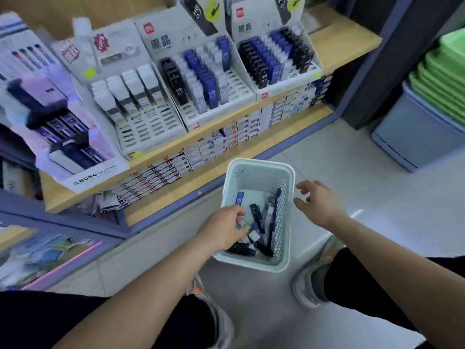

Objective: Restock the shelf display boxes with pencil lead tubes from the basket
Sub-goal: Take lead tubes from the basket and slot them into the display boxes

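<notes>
Below, the left hand (221, 229) digs among dark pencil lead tubes (258, 219) in the pale perforated plastic basket (259, 164), grip unclear; right hand (320, 206) fingers (305, 185) spread open.

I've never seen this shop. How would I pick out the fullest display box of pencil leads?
Find the wooden shelf and follow its row of white display boxes to the right end. The last box there is packed mostly with black and dark blue tubes, while the neighbouring box to its left has many empty slots in front.
</notes>
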{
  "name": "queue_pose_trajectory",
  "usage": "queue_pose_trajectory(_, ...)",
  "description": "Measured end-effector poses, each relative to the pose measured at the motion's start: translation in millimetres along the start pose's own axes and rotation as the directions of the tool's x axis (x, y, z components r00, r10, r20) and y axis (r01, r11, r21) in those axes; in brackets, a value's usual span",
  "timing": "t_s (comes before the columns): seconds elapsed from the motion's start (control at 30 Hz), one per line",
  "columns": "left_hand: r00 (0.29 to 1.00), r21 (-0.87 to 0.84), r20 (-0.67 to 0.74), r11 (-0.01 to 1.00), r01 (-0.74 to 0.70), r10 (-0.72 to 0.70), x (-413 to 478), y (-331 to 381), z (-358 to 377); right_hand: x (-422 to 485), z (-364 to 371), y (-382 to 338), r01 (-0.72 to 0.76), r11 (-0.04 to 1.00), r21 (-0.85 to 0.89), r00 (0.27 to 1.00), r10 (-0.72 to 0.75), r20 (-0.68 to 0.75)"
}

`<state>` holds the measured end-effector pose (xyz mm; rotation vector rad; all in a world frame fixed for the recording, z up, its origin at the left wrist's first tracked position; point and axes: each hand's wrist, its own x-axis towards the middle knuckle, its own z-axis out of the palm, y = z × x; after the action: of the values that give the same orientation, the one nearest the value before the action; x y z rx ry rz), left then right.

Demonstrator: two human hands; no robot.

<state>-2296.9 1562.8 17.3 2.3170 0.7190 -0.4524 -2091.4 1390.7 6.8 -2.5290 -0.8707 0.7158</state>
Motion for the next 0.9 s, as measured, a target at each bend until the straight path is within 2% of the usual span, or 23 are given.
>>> queue_pose_trajectory(0.13,0.994,-0.041,0.074,0.995,0.089,-0.086,40,-10,45,-1,38,22,-0.096,0.992,0.086,0.995,0.094,0.028)
queue_pose_trajectory(0.27,0.985,-0.06,0.07,0.985,0.16,-0.156,81,-17,80,9,64,26,-0.069,0.981,0.181,0.997,0.063,0.04)
queue_pose_trajectory(0.43,0.963,-0.231,0.034,0.935,0.267,-0.267,126,-23,113,26,77,28,-0.069,0.951,0.3,0.996,0.084,-0.039)
queue_pose_trajectory(0.57,0.937,-0.349,-0.001,0.879,0.326,-0.348,151,-26,134,33,88,29,-0.041,0.954,0.298,0.993,0.072,-0.093)
queue_pose_trajectory(0.9,0.942,-0.245,-0.008,0.914,0.324,-0.336,176,-18,151,36,96,31,-0.051,0.955,0.292,0.992,0.081,-0.092)
